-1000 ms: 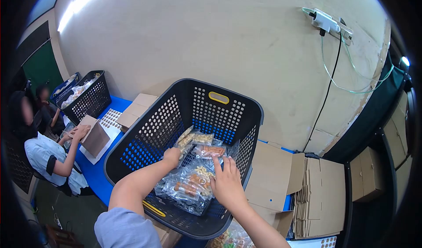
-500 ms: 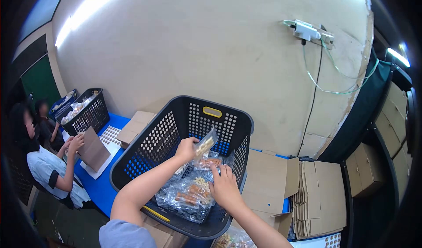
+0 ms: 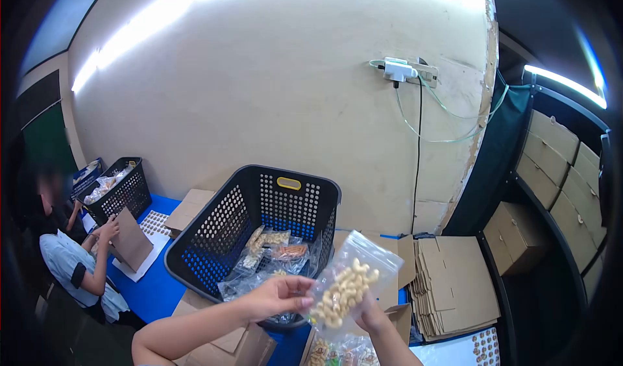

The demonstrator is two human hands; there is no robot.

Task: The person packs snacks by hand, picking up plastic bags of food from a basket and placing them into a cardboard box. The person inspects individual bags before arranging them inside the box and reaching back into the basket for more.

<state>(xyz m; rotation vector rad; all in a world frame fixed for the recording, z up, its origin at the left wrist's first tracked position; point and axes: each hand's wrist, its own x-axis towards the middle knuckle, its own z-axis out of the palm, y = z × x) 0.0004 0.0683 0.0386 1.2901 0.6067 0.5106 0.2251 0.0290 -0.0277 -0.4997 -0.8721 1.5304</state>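
While both hands are raised in front of the head camera, they hold up a clear bag of pale snacks [image 3: 347,287] between them. The left hand [image 3: 276,297] pinches the bag's left edge with fingers and thumb. The right hand [image 3: 368,315] grips the bag from behind and below, mostly hidden by it. The bag sits above the near rim of a black perforated basket [image 3: 220,236], which contains more sealed snack bags [image 3: 276,249]. Flattened cardboard boxes [image 3: 454,285] lie stacked to the right. At far left, another person [image 3: 71,262] handles a brown box [image 3: 130,239] over the blue table [image 3: 146,291].
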